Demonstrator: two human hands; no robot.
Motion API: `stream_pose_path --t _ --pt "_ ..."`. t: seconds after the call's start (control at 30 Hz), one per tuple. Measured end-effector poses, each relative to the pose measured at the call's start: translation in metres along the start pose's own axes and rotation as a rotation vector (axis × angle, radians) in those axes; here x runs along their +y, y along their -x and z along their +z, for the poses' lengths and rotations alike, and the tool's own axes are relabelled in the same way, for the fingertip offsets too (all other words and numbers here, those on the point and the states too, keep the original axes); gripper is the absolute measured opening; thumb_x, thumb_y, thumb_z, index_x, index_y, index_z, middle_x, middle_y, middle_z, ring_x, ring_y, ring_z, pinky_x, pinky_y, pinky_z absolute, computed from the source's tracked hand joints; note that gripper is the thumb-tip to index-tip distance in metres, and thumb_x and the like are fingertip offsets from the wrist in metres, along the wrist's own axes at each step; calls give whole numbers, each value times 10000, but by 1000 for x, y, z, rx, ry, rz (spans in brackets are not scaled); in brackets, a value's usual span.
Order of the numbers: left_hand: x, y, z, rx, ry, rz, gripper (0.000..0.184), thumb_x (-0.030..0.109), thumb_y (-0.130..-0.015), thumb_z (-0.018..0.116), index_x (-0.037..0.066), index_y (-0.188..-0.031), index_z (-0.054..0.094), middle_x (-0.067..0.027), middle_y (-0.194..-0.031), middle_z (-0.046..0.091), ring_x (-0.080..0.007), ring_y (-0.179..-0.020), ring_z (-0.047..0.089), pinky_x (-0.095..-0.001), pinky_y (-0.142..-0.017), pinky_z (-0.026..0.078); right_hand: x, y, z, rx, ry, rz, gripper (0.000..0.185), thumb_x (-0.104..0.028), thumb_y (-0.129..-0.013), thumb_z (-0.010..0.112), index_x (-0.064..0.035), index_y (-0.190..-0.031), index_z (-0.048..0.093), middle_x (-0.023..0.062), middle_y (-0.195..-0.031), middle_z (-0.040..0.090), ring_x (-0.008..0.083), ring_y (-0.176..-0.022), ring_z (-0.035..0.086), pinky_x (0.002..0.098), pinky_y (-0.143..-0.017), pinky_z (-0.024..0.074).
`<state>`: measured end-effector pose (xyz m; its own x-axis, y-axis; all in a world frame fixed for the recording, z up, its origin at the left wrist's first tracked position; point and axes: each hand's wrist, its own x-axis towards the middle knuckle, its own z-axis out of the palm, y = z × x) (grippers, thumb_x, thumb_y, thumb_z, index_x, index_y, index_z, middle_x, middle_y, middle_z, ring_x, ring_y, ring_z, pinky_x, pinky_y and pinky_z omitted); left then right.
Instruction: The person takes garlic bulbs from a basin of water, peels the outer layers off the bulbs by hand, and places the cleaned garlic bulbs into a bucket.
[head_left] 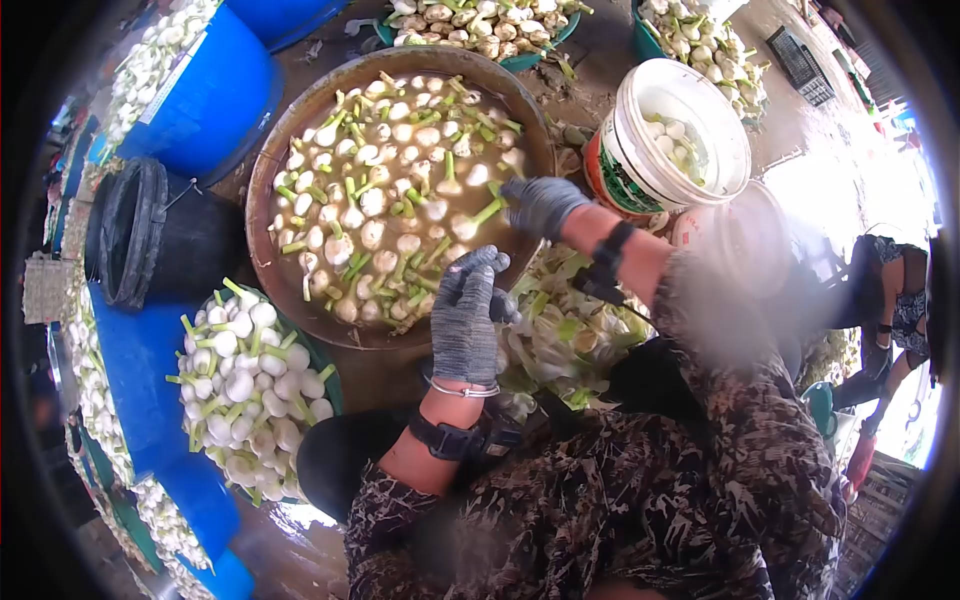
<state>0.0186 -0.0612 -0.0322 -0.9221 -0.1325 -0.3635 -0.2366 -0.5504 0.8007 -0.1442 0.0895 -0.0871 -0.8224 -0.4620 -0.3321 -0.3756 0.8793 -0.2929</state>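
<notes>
White garlic bulbs [372, 235] with short green stems float in murky water inside a wide brown basin [262, 270]. My right hand [548, 207], in a grey glove, is over the basin's right side, its fingers closed at the green stem of a garlic bulb [466, 227]. At the near rim is my left hand [464, 315], also gloved, with its fingers curled together. Whatever it may hold is hidden. Under and between my hands lies a pile of pale peeled leaves and skins [570, 325].
A green-rimmed tub of clean white bulbs [245, 385] stands at lower left. A white bucket [640, 130] with some bulbs is at right. Blue tubs [215, 100], a black bucket [150, 235] and a basin of unwashed bulbs [480, 28] surround the brown basin. Another person [895, 290] is at far right.
</notes>
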Motion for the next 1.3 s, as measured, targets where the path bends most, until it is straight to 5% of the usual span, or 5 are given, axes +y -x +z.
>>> stream_pose_path --t 0.23,0.53,0.77,1.0,1.3 --pt "6 -7 -9 22 13 13 224 88 -968 492 8 -1147 599 -103 -1007 659 -134 -613 565 -296 -593 529 -15 -60 73 -186 610 -2 484 -356 -901 524 -124 -1326 523 122 -1251 622 341 -1121 613 452 -946 463" --pt "-18 -11 -7 40 -256 83 360 135 -976 536 26 -1315 488 -93 -1211 566 -192 -1079 568 -321 -922 502 -27 97 -22 -88 -1235 -126 579 -390 -903 655 -6 -1303 488 111 -1009 672 198 -854 660 311 -743 527" --pt "-28 7 32 -263 226 -187 390 171 -969 565 42 -1320 455 -147 -1240 557 -284 -1113 582 -394 -951 515 -24 172 -26 454 -740 -204 437 -251 -907 674 -36 -1260 532 79 -932 672 82 -712 597 264 -657 516" --pt "-39 15 51 -149 -53 -34 391 98 -924 609 38 -1288 482 -118 -1237 543 -245 -1100 572 -363 -916 535 -13 184 -25 727 -521 -80 92 -140 -827 656 -56 -863 655 178 -758 641 341 -685 625 399 -635 514" --pt "-37 14 61 -268 -103 8 422 121 -925 609 37 -1313 468 -85 -1231 548 -182 -1111 547 -321 -922 511 6 172 -25 714 -596 43 84 -62 -793 671 -21 -839 614 168 -746 603 325 -688 593 381 -643 490"
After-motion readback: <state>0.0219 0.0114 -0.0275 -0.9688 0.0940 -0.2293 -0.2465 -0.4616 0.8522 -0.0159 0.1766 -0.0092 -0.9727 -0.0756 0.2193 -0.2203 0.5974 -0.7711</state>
